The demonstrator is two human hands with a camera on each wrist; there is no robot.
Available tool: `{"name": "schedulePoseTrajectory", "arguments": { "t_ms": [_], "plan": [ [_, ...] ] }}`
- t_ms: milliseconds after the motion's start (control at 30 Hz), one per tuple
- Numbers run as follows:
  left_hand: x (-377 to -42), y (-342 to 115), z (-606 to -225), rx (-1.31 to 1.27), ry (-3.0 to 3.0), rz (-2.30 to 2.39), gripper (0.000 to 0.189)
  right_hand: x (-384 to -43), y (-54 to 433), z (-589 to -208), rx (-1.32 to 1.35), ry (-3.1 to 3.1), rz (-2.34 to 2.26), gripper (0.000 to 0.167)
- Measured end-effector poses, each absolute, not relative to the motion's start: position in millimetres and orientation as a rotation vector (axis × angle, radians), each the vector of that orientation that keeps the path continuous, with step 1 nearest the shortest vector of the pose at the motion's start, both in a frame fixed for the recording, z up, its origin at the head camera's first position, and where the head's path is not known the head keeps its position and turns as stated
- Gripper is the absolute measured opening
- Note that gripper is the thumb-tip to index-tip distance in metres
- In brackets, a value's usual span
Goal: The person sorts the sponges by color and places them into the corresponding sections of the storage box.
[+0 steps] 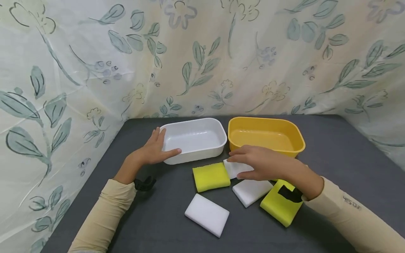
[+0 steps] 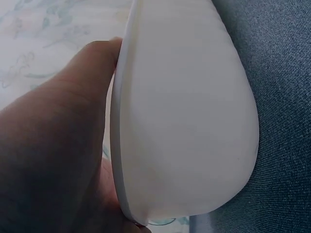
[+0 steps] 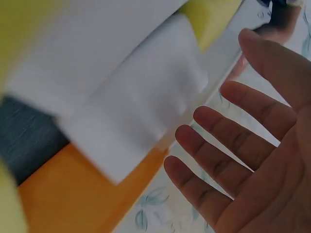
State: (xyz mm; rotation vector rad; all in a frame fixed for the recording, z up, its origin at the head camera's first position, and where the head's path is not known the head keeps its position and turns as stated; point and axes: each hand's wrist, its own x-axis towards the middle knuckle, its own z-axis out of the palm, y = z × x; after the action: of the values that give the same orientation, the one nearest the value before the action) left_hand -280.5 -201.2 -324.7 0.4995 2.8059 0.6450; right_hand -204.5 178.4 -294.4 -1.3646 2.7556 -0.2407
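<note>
My left hand (image 1: pixel 151 149) rests with spread fingers at the left end of a white tray (image 1: pixel 196 154), its thumb along the front rim. In the left wrist view, the tray's outer wall (image 2: pixel 189 111) fills the middle, with the hand at its rim. My right hand (image 1: pixel 261 163) hovers, fingers extended, above a white sponge (image 1: pixel 231 169) that it partly covers in the head view. In the right wrist view, the fingers are apart from that white sponge (image 3: pixel 141 97). A yellow sponge (image 1: pixel 211 177) lies just left of it.
Behind the right hand stands a yellow tray (image 1: pixel 265 123), right of the white one. Nearer lie a second white sponge (image 1: pixel 251 191), a third white sponge (image 1: pixel 207 215) and another yellow sponge (image 1: pixel 278 207) by the right wrist. A floral curtain (image 1: pixel 202 59) hangs behind the dark tabletop (image 1: pixel 158 218).
</note>
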Motion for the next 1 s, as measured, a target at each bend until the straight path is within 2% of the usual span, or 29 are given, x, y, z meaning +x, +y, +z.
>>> {"name": "schedulePoseTrajectory", "arguments": {
  "t_ms": [300,700,1000],
  "plan": [
    [-282,-200,-326,0.486,2.810,0.639,0.116,-211,135,-303,-1.363,2.610,-0.075,0.062],
    [-283,-201,-329,0.488,2.826,0.621,0.113,-215,127,-308,-1.421,2.601,-0.163,0.053],
    [-282,-200,-332,0.479,2.836,0.605,0.113,-213,137,-288,-1.448,2.682,-0.372,0.051]
  ]
}}
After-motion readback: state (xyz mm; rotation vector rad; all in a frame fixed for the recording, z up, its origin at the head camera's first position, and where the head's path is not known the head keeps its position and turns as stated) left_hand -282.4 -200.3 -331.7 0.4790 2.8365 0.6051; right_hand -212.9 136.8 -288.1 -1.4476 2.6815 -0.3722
